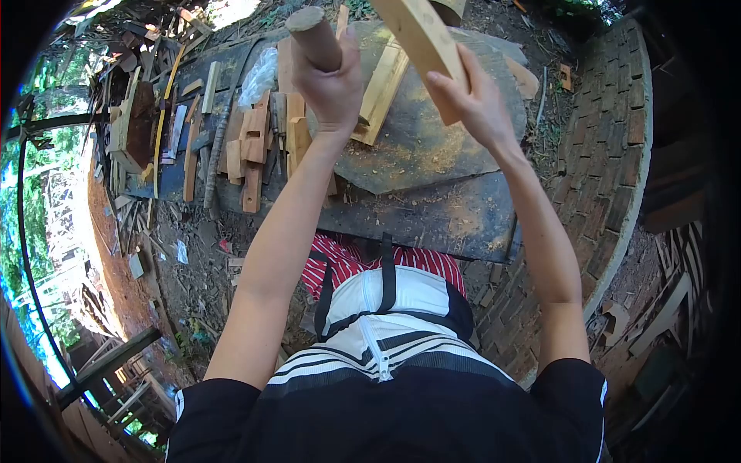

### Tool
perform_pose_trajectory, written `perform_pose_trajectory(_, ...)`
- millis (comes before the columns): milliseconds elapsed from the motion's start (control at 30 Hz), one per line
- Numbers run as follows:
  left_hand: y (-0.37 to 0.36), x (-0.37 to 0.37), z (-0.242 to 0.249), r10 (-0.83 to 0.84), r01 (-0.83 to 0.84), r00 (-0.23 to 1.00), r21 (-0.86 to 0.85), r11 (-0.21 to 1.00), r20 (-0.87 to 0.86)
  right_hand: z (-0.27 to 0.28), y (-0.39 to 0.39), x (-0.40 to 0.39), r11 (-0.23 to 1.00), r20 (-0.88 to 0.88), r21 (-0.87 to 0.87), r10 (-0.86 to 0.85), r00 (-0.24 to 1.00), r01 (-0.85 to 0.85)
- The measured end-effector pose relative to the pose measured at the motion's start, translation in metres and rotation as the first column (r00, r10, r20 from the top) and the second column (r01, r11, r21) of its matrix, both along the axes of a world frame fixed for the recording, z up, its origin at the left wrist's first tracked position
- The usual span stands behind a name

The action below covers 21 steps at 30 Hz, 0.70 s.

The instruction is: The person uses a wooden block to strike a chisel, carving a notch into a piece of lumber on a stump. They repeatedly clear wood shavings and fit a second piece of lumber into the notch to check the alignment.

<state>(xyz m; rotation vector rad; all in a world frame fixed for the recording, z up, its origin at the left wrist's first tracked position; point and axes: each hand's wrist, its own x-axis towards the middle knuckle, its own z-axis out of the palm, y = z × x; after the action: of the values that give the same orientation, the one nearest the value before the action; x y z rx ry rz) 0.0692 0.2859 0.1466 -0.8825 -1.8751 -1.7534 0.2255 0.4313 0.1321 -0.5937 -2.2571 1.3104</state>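
Note:
My left hand [333, 91] is wrapped round a thick round wooden rod [315, 40], whose blunt end points up; whatever is at its other end is hidden by the hand. My right hand [480, 102] grips a squared wooden beam [423, 37] near its lower end, thumb along one side. The beam slants up to the left and runs out of the top of the view. Between my hands a pale wooden plank [380, 100] lies on a worn round wooden board [432, 150], with sawdust and shavings about it.
The round board rests on a dark bench top [417, 212]. To the left lie mortised wood pieces [255, 139], a clear plastic bag [261, 76] and a yellow strip [163, 127]. A low brick wall [598, 147] curves along the right. Wood scraps litter the ground.

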Motion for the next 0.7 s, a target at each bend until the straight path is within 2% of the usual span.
perform_pose_trajectory(67, 0.002, 0.004, 0.001, 0.003, -0.003, 1.000, -0.004, 1.000, 0.009, 0.084, 0.001, 0.005, 0.991, -0.100, -0.072, 0.105, 0.989, -0.112)
perform_pose_trajectory(100, 0.001, 0.006, 0.000, -0.004, 0.005, 1.000, -0.006, 1.000, 0.016, 0.111, 0.009, 0.006, 0.983, -0.169, 0.058, 0.179, 0.969, -0.172)
perform_pose_trajectory(133, 0.001, 0.006, 0.000, 0.008, -0.008, 1.000, -0.014, 1.000, -0.007, 0.143, -0.005, -0.014, 0.976, -0.632, 0.023, 0.180, 0.753, -0.214)
perform_pose_trajectory(167, 0.003, 0.004, 0.003, 0.021, -0.022, 0.999, -0.018, 1.000, -0.034, 0.191, -0.016, 0.003, 0.969, -0.570, 0.051, 0.228, 0.790, -0.242)
perform_pose_trajectory(233, 0.000, 0.007, 0.007, 0.029, -0.030, 0.999, -0.025, 0.999, -0.024, 0.191, -0.006, -0.025, 0.881, -0.535, 0.421, 0.433, 0.725, -0.215)
perform_pose_trajectory(267, -0.002, 0.010, 0.009, 0.090, -0.095, 0.990, -0.041, 0.995, -0.113, 0.199, -0.001, -0.010, 0.833, -0.028, 0.347, 0.468, 0.884, -0.430)
perform_pose_trajectory(300, -0.003, 0.012, 0.010, 0.152, -0.165, 0.968, -0.051, 0.985, -0.200, 0.222, -0.012, 0.003, 0.803, 0.488, 0.169, 0.436, 0.756, -0.572)
perform_pose_trajectory(333, -0.002, 0.010, 0.009, 0.198, -0.202, 0.959, 0.001, 0.979, -0.203, 0.201, -0.020, -0.006, 0.867, 0.526, 0.081, 0.382, 0.760, -0.492)
perform_pose_trajectory(367, -0.005, 0.012, 0.007, 0.190, -0.194, 0.960, 0.000, 0.981, -0.207, 0.197, -0.015, -0.007, 0.871, 0.522, 0.082, 0.377, 0.765, -0.485)
perform_pose_trajectory(400, -0.006, 0.012, 0.008, 0.122, -0.122, 0.993, 0.026, 0.992, 0.009, 0.195, -0.005, -0.007, 0.830, 0.365, 0.275, 0.377, 0.851, -0.486)
perform_pose_trajectory(433, -0.011, 0.012, 0.004, 0.047, -0.062, 0.973, 0.060, 0.996, 0.227, 0.204, -0.009, -0.008, 0.771, 0.199, 0.450, 0.405, 0.892, -0.450)
perform_pose_trajectory(467, -0.014, 0.007, -0.003, 0.001, -0.012, 0.980, 0.055, 0.998, 0.198, 0.223, -0.010, 0.018, 0.735, 0.008, 0.455, 0.562, 0.827, -0.503)
perform_pose_trajectory(500, -0.014, 0.010, -0.003, 0.000, -0.009, 0.979, 0.047, 0.999, 0.206, 0.215, -0.027, 0.019, 0.777, -0.208, 0.566, 0.458, 0.864, -0.276)
perform_pose_trajectory(533, -0.011, 0.014, -0.001, -0.003, -0.001, 0.983, 0.022, 1.000, 0.182, 0.215, -0.029, 0.018, 0.780, -0.202, 0.560, 0.456, 0.867, -0.279)
perform_pose_trajectory(633, -0.007, 0.017, 0.004, 0.016, -0.015, 0.986, -0.005, 1.000, 0.167, 0.232, -0.029, 0.013, 0.737, -0.124, 0.558, 0.529, 0.839, -0.382)
perform_pose_trajectory(667, -0.008, 0.010, -0.003, 0.053, -0.054, 0.998, -0.048, 0.997, -0.025, 0.240, -0.021, 0.011, 0.653, 0.242, 0.428, 0.583, 0.776, -0.624)
perform_pose_trajectory(700, -0.007, 0.008, 0.002, 0.077, -0.097, 0.973, -0.084, 0.992, -0.219, 0.246, -0.014, 0.012, 0.580, 0.560, 0.212, 0.588, 0.584, -0.787)
